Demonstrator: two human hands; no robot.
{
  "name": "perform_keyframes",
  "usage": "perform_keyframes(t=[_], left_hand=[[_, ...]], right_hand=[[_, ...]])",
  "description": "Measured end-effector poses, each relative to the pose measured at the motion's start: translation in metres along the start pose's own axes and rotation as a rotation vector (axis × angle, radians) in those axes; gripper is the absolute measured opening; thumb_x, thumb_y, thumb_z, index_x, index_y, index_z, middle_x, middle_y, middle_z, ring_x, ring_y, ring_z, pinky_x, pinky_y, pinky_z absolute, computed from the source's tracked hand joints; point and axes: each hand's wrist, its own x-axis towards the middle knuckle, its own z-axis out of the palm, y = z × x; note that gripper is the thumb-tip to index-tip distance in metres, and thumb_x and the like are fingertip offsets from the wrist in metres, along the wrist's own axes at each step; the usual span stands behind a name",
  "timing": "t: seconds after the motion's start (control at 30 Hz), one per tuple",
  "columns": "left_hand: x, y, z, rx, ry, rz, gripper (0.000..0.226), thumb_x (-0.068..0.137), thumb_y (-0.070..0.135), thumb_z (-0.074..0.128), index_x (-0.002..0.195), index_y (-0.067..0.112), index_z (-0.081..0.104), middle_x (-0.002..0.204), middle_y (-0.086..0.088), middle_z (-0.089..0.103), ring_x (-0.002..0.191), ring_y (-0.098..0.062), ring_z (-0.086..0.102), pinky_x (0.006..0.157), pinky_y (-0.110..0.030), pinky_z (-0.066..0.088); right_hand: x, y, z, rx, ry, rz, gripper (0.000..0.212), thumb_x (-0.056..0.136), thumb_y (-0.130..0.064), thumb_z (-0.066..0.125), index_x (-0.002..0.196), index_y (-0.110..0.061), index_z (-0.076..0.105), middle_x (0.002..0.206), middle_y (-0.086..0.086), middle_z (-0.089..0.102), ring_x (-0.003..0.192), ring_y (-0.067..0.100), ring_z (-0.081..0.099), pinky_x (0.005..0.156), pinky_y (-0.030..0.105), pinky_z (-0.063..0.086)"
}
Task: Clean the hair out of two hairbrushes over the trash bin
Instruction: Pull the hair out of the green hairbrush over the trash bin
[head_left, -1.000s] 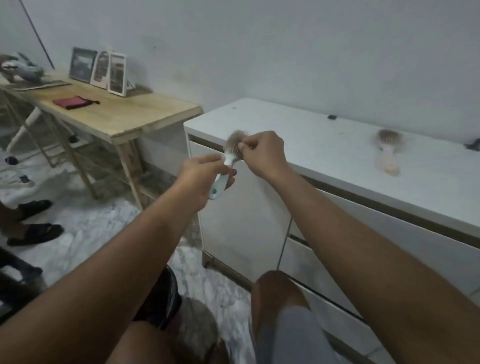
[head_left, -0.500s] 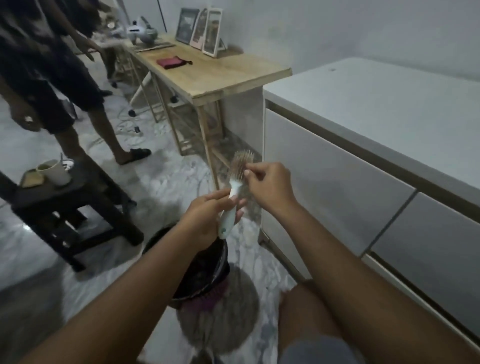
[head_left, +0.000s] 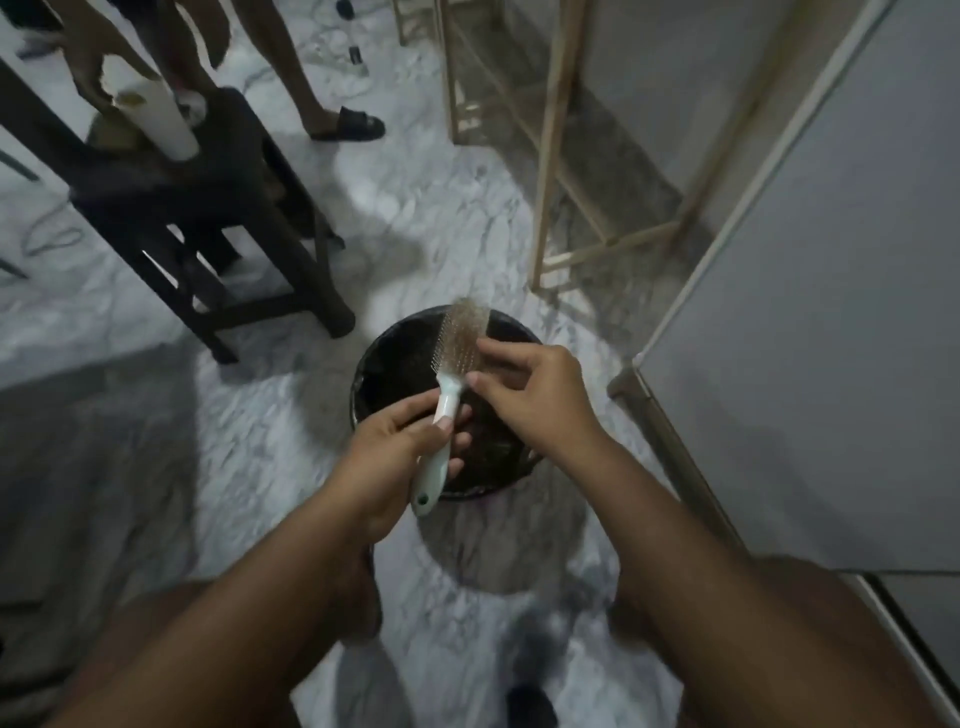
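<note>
Left hand (head_left: 395, 447) grips hairbrush (head_left: 451, 384) handle over trash bin (head_left: 374, 358); right hand (head_left: 535, 400) fingers pinch at the hair-clogged bristles.

smooth glossy plastic for the hairbrush (head_left: 451, 400) handle, bristles clogged with fuzzy hair. shiny black plastic lining the trash bin (head_left: 374, 358). polished marbled floor (head_left: 249, 415); dark matt wooden stool (head_left: 208, 208); pale bare wood table legs (head_left: 545, 182).
</note>
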Motion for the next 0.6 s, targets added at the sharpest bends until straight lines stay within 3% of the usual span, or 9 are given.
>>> perform_keyframes(t=[0.17,0.3,0.6], left_hand=[[0.039,-0.032,-0.033,-0.047,0.058,0.007,0.034,0.096,0.007,0.058,0.124,0.025,0.064,0.11,0.003,0.078,0.085,-0.014,0.071,0.07,-0.032,0.058],[0.062,-0.04,-0.042,-0.038,0.063,-0.004,0.035,0.097,0.009,0.057,0.124,0.031,0.061,0.108,0.007,0.078,0.08,-0.011,0.065,0.064,-0.031,0.055],[0.079,-0.052,-0.059,-0.045,0.252,-0.048,0.04,0.101,0.008,0.052,0.138,0.021,0.058,0.109,0.005,0.074,0.073,-0.011,0.055,0.054,-0.024,0.05]], right_hand=[[0.033,0.036,0.04,-0.087,0.023,-0.038,0.024,0.08,-0.016,0.083,0.104,-0.013,0.08,0.098,0.0,0.08,0.088,0.004,0.075,0.088,0.028,0.061],[0.047,0.049,0.043,-0.104,0.005,-0.031,0.009,0.085,-0.013,0.078,0.094,-0.015,0.08,0.08,-0.003,0.079,0.074,0.007,0.076,0.076,0.036,0.064],[0.086,0.035,0.035,-0.333,-0.12,-0.03,0.008,0.089,-0.013,0.074,0.083,-0.018,0.077,0.069,-0.004,0.075,0.066,0.006,0.073,0.067,0.022,0.059]])
